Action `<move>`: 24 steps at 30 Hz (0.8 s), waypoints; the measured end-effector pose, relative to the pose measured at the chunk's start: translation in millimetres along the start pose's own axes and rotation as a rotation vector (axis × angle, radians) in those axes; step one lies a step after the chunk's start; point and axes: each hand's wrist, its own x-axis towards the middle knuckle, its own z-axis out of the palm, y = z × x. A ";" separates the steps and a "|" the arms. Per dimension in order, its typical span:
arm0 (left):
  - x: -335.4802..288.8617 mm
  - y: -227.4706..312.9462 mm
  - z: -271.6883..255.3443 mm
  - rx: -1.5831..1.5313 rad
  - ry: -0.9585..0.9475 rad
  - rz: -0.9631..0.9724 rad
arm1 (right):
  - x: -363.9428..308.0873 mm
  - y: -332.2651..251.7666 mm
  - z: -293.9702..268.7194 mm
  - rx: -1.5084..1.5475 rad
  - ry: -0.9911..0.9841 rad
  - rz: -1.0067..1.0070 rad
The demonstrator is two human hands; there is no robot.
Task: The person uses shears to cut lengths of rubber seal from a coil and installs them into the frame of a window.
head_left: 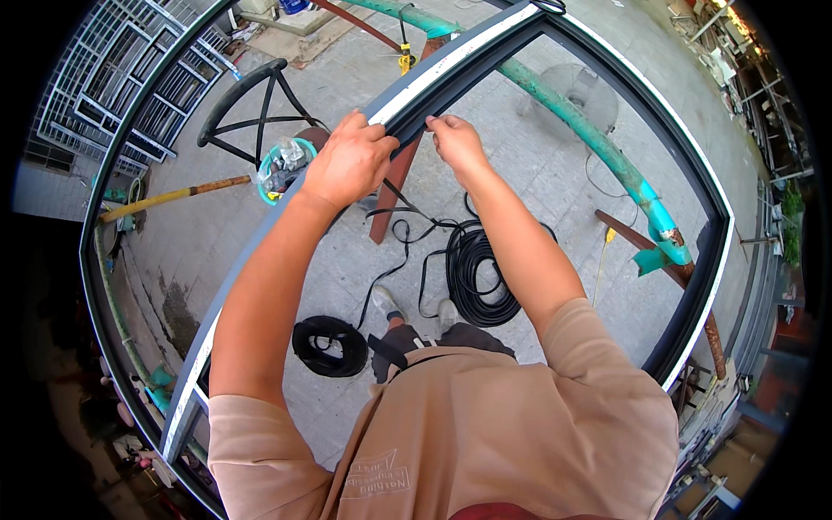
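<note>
A large metal window frame, grey with white faces and a dark inner edge, lies across the view in front of me. My left hand is closed over its middle bar, fingers curled at the dark inner edge. Just to the right, my right hand pinches at the same edge, thumb and forefinger together on a thin black rubber strip. The strip's exact line under my fingers is hidden. Below my hands, a loose length of black rubber strip hangs down toward a big coil of black strip on the floor.
Green and rusty pipes support the frame. A smaller black coil lies by my feet. Beyond my left hand are a turquoise basket of small items and a black tubular stand. Metal grilles lean at far left.
</note>
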 end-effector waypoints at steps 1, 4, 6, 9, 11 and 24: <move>-0.5 -0.3 0.1 -0.002 -0.005 0.000 | 1.2 2.8 3.8 0.010 0.024 -0.007; -1.4 -2.0 0.1 -0.023 0.008 0.008 | 3.3 1.1 16.8 0.001 0.125 -0.024; -0.4 -3.3 0.4 -0.042 0.014 0.010 | 7.2 1.1 17.1 -0.029 0.164 -0.019; -2.0 -3.3 3.1 -0.054 0.008 0.004 | 12.3 3.0 9.3 -0.028 0.146 0.029; -2.1 -8.0 3.1 -0.059 0.012 0.001 | 8.6 -3.2 6.6 0.058 0.109 0.082; -0.6 -6.7 15.7 -0.017 -0.004 0.017 | -4.2 -5.3 8.5 0.044 0.060 0.088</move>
